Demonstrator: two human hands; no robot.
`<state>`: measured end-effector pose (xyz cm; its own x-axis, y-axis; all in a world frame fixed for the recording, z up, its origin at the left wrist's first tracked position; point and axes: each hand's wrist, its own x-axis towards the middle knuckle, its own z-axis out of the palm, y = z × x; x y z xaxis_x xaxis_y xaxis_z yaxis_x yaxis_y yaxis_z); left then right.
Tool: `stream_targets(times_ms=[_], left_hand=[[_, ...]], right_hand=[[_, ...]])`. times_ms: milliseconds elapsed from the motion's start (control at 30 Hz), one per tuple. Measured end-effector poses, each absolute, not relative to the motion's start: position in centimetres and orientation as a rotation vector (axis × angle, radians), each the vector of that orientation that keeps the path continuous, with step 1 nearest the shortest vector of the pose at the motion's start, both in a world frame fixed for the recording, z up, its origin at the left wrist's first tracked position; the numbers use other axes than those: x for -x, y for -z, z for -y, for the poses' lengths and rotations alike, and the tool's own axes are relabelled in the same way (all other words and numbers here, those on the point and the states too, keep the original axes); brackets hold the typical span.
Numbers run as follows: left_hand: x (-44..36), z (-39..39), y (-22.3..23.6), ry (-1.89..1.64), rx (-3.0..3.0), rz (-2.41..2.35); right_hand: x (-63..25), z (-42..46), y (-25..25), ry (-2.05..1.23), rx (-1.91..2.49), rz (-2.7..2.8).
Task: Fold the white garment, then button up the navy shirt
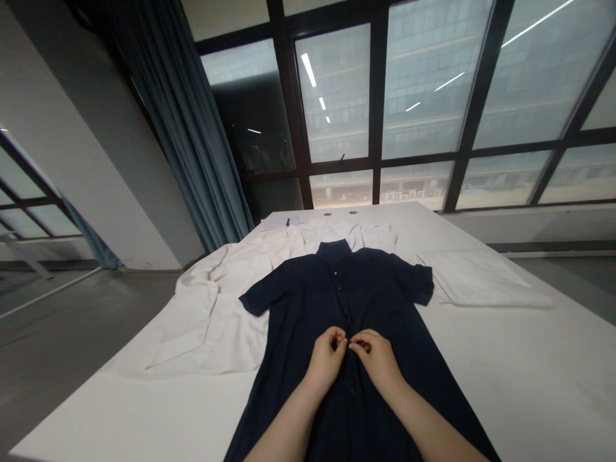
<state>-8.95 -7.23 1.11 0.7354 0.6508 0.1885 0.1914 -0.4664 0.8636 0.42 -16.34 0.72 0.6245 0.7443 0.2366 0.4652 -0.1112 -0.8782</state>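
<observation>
A dark navy short-sleeved shirt (308, 295) lies face up, its collar pointing away from me and its lower part running out of view at the bottom. Small buttons show below the collar, along the front placket. Over the middle of that placket, my left hand (328, 356) pinches the edge of the shirt front between thumb and fingers. Right beside it, my right hand (378, 359) is closed in a pinch on the other side of the placket. A small pale spot, perhaps a button, shows at its fingertips. The fingertips of both hands almost meet.
A rumpled white garment (235, 308) spreads under and left of the shirt on the white table (524, 372). Folded white cloth (486, 279) lies to the right. A blue pen (287, 222) rests on paper at the far left, before a blue curtain (178, 115) and windows.
</observation>
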Motion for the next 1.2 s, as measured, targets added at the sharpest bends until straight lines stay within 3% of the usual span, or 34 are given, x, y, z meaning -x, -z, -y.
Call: stream_targets(times_ms=[733,900,1100,1200], left_hand=[[9.0,6.9,-0.9,-0.596,-1.987,-0.701],[10.4,7.0,-1.9,-0.567,-2.206,-0.819],[13.7,10.5,-3.9,-0.201,-2.458,-0.800],[15.2,12.0,-3.5,-0.187,-2.499,-0.807]], right_hand=[[-1.2,15.8,-0.2,-0.397,1.657,0.994],[-1.6,16.9,-1.8,-0.273,1.840,0.955],[1.5,19.5,-3.2,-0.362,2.241,1.215],[3.5,20.8,-2.5,-0.255,2.356,1.282]])
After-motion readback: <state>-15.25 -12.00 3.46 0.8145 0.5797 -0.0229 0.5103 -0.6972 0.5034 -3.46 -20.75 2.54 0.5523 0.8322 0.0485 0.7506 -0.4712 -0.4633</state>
